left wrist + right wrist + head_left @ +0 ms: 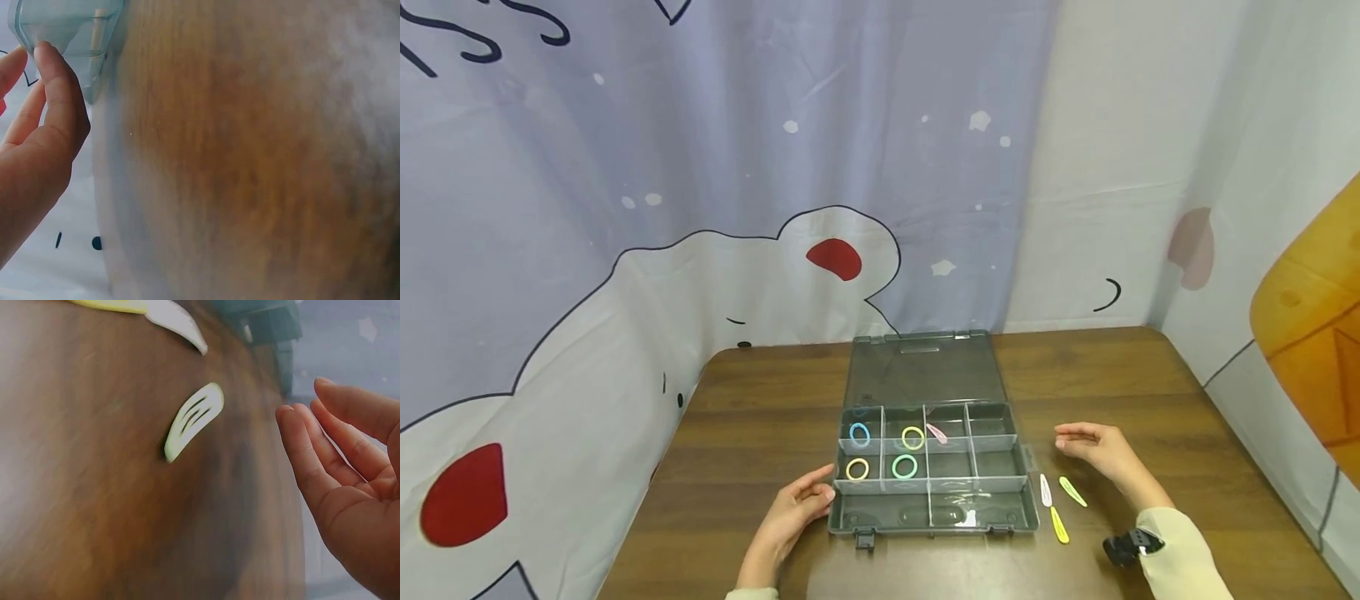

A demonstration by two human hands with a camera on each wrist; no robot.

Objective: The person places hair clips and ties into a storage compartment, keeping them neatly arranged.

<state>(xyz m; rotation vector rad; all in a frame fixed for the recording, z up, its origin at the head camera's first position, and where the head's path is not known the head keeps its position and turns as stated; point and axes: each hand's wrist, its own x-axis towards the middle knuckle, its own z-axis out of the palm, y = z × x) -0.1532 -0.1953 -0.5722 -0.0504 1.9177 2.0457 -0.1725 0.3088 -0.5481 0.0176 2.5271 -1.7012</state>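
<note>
A grey translucent compartment box [895, 533] lies on the table with its lid [925, 371] folded back. My left hand [793, 508] touches the box's left wall with relaxed fingertips, also at the box corner [75, 37] in the left wrist view. To the right of the box, my right hand [1099, 452] hovers with loosely bent fingers and holds nothing. Nearest to it lies a light green snap hair clip [1072, 492], with a white clip [1046, 490] and a yellow clip [1059, 526] beside the box. A pink clip [937, 433] sits in a back-row compartment.
Other compartments hold rings that look like hair ties: blue [860, 433], yellow [913, 438], pale orange [857, 469] and green [905, 467]. A printed curtain [925, 250] hangs behind the wooden table [760, 400]. A black strap device [1131, 547] is on the right wrist.
</note>
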